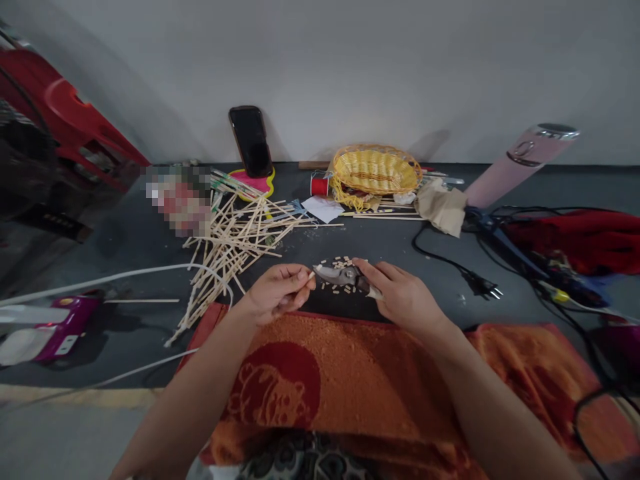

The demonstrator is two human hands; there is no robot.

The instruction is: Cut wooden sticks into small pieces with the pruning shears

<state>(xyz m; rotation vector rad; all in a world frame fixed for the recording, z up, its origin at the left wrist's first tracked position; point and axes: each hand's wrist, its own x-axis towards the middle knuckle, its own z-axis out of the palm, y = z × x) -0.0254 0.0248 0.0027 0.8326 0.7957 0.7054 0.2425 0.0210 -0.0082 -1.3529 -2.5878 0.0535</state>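
Observation:
My right hand (pixel 400 290) is closed around the handles of a pair of pruning shears (pixel 337 274), whose metal blades point left. Just left of the blade tips, my left hand (pixel 280 290) pinches a short pale wooden stick (pixel 311 275); most of it is hidden by the fingers. Beneath and around the shears, many small cut wooden pieces (pixel 343 261) lie scattered on the dark tabletop. A loose heap of long thin wooden sticks (pixel 240 233) spreads beyond my left hand.
A yellow woven basket (pixel 377 170), red thread spool (pixel 319 186) and leaning phone (pixel 251 141) stand along the wall. To the right are a pink flask (pixel 520 167) and a black plug (pixel 483 285). An orange towel (pixel 350 373) covers my lap; a purple power strip (pixel 70 327) lies left.

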